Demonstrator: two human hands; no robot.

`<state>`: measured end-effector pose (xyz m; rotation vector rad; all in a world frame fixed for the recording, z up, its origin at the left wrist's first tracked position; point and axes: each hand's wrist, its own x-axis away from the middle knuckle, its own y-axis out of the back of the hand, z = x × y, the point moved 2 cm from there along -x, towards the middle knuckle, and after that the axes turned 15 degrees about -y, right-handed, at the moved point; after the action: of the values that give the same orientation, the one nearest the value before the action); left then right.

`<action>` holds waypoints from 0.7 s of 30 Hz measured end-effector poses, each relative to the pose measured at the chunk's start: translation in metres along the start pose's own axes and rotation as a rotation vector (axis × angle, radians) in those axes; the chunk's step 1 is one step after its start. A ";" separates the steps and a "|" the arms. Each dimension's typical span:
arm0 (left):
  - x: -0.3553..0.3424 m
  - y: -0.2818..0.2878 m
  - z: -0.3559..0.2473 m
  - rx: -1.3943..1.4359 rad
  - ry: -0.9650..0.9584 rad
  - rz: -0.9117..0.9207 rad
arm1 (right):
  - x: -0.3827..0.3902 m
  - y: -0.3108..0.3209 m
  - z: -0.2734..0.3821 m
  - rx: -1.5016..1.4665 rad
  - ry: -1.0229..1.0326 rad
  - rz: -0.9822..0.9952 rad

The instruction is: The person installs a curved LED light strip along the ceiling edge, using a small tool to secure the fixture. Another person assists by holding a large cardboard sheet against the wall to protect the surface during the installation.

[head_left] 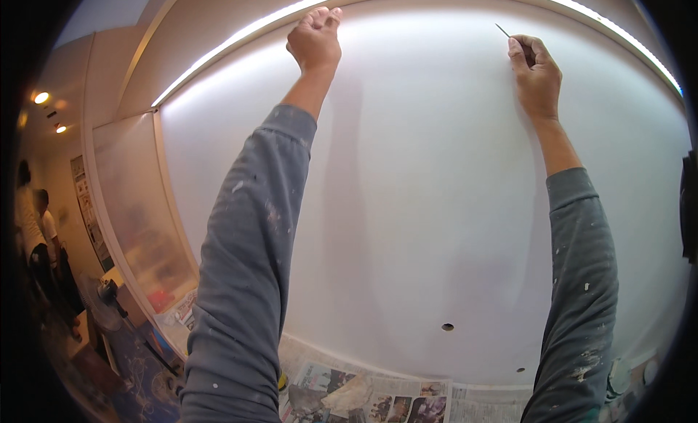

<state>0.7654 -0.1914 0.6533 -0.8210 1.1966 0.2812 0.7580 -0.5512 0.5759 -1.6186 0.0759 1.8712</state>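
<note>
Both my arms, in grey paint-spotted sleeves, reach up in front of a large white panel (422, 183). Up at the left, my left hand (315, 41) is closed like a fist just below a bright light strip (247, 32). Whatever its curled fingers may hold is hidden. On the right, my right hand (536, 74) pinches a thin dark pointed stick (502, 30) between thumb and fingers. Its tip points up and to the left, close to the panel. Whether the tip touches the surface, I cannot tell.
Low in the panel are two small round holes, the larger one (448, 327) left of the other. Newspaper sheets (392, 401) cover the surface below. At left stand a translucent framed panel (138, 205) and a fan (102, 303). Two people (47, 226) are farther back.
</note>
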 end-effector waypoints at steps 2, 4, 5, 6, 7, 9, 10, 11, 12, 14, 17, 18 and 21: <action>-0.030 -0.013 -0.010 0.019 0.104 -0.076 | -0.010 0.003 0.015 -0.004 0.001 0.014; -0.050 -0.021 -0.022 0.069 0.197 -0.151 | -0.020 0.008 0.031 -0.011 -0.001 0.035; -0.049 -0.023 -0.023 0.104 0.244 -0.186 | -0.018 0.008 0.035 -0.030 0.001 0.045; -0.050 -0.024 -0.024 0.137 0.290 -0.220 | -0.017 0.007 0.038 -0.057 -0.004 0.057; -0.050 -0.024 -0.022 0.122 0.272 -0.238 | -0.017 0.006 0.040 -0.086 -0.009 0.068; -0.061 -0.026 -0.036 0.073 0.255 -0.239 | -0.026 0.009 0.052 -0.121 0.000 0.075; -0.066 -0.027 -0.042 0.049 0.246 -0.240 | -0.031 0.010 0.057 -0.135 0.011 0.074; -0.064 -0.028 -0.046 0.072 0.271 -0.270 | -0.029 0.011 0.057 -0.149 0.016 0.075; -0.062 -0.029 -0.050 0.097 0.295 -0.300 | -0.027 0.013 0.058 -0.150 0.016 0.077; -0.064 -0.031 -0.056 0.120 0.339 -0.345 | -0.027 0.015 0.063 -0.154 0.016 0.079; -0.075 -0.035 -0.060 0.104 0.376 -0.375 | -0.035 0.012 0.064 -0.189 0.026 0.048; -0.077 -0.034 -0.058 0.089 0.375 -0.374 | -0.035 0.011 0.066 -0.203 0.012 0.051; -0.075 -0.033 -0.071 0.087 0.416 -0.353 | -0.034 0.012 0.069 -0.212 -0.027 0.063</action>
<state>0.7064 -0.2467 0.7253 -1.0264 1.4078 -0.2417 0.6931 -0.5446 0.6186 -1.7486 -0.0868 2.0050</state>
